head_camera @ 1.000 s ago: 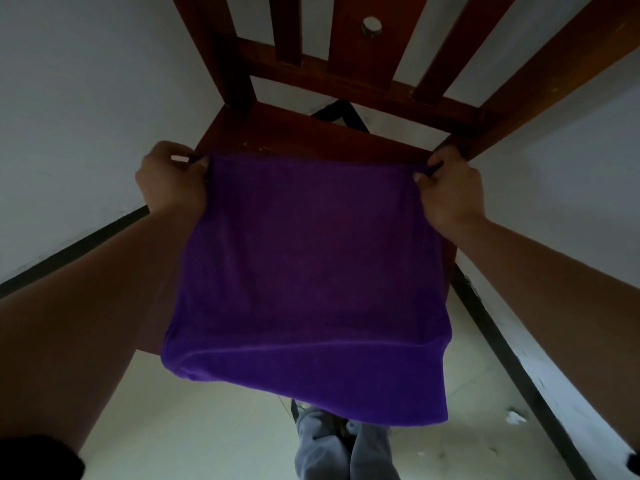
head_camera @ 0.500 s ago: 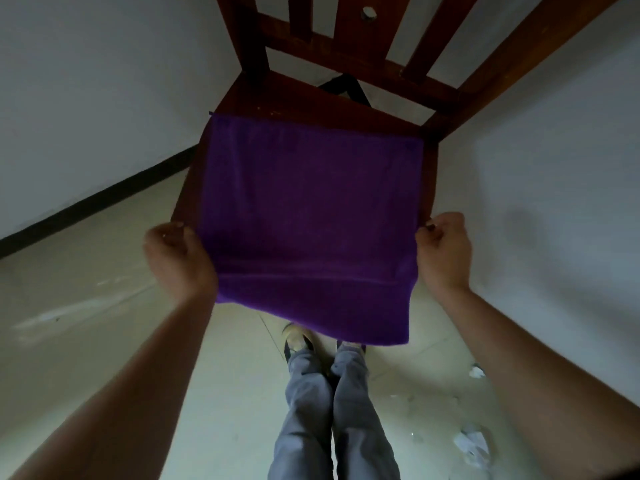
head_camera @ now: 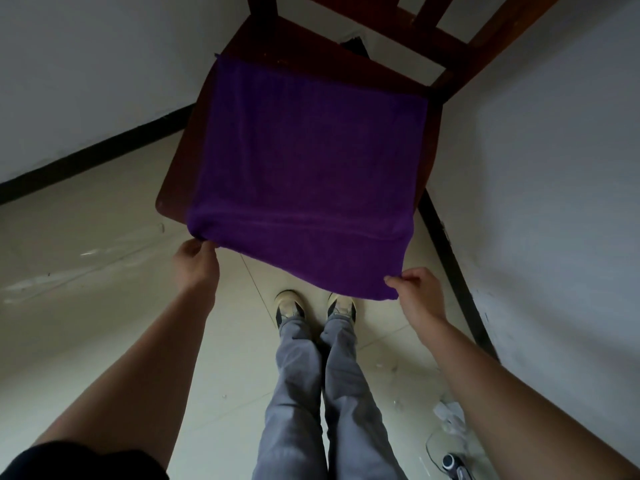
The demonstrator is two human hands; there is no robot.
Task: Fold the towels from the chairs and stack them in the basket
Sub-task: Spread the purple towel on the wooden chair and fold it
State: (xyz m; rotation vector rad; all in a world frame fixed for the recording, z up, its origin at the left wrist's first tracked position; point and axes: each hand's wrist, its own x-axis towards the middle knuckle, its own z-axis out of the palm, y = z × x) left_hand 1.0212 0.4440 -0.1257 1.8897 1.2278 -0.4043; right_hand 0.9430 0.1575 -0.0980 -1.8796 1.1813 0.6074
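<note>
A purple towel lies spread flat over the seat of a dark red wooden chair, and its near part hangs over the seat's front edge. My left hand pinches the towel's near left corner. My right hand pinches the hanging near right corner. No basket is in view.
The chair stands in a corner between two white walls with black skirting. My legs in grey trousers and my shoes stand on the pale tiled floor just in front of the seat. Paper scraps and a small dark object lie at the lower right.
Both hands left the towel's far corners, which now lie on the seat, moved back along its sides and took hold of the near corners. The view has tilted down.
</note>
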